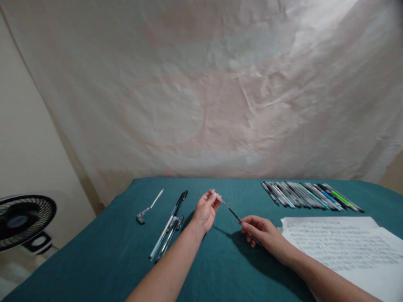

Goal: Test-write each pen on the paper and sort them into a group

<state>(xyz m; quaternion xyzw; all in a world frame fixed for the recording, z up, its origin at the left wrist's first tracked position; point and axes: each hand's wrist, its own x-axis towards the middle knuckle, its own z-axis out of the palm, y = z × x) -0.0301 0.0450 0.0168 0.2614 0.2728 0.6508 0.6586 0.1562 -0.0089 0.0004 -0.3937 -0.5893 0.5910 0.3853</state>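
Over the middle of the table, my left hand (205, 213) is closed, fingertips pinching a small whitish, translucent piece (217, 195). A thin dark pen refill (232, 213) runs slantwise from that piece down to my right hand (260, 230). Thumb and fingers of the right hand are closed on the refill's lower part, and its dark end passes beneath the fingers. Whether the refill's upper tip sits inside the pale piece or only touches it, I cannot tell. Left of my left forearm lie several pens (168, 233), some black, some clear or pale blue.
A row of many pens (310, 196) lies at the back right. Sheets of written paper (340, 243) spread over the right front of the green tablecloth (110, 251). Farther left are a thin white stick and small clear-and-dark parts (141, 218). A black fan (22, 222) stands beyond the left edge.
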